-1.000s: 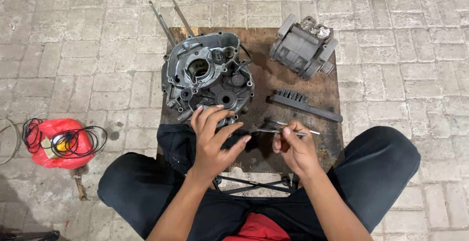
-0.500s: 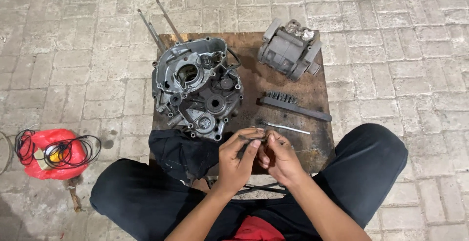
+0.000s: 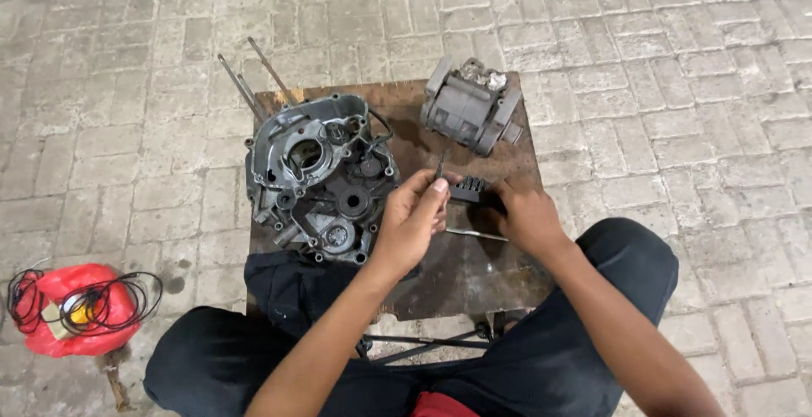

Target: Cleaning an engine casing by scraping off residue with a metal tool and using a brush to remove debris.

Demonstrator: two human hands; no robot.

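Note:
My left hand (image 3: 413, 221) pinches a small thin metal piece (image 3: 440, 166) upright between thumb and fingertips, just right of the grey engine crankcase (image 3: 320, 176). My right hand (image 3: 526, 214) is closed over the handle of a black brush (image 3: 469, 189), which lies on the worn wooden board (image 3: 474, 277). A thin metal rod (image 3: 475, 233) lies on the board between and just below both hands. The two hands are a little apart over the middle of the board.
A grey cylinder block (image 3: 469, 112) stands at the board's far right. Long rods (image 3: 254, 79) stick out past the far left corner. A dark cloth (image 3: 288, 290) hangs off the near edge. A red bag with coiled wires (image 3: 72, 307) lies on the paving, left.
Both hands moved apart and away from the board's near edge. My right hand closed over the brush. My left hand keeps the small metal piece, now held higher.

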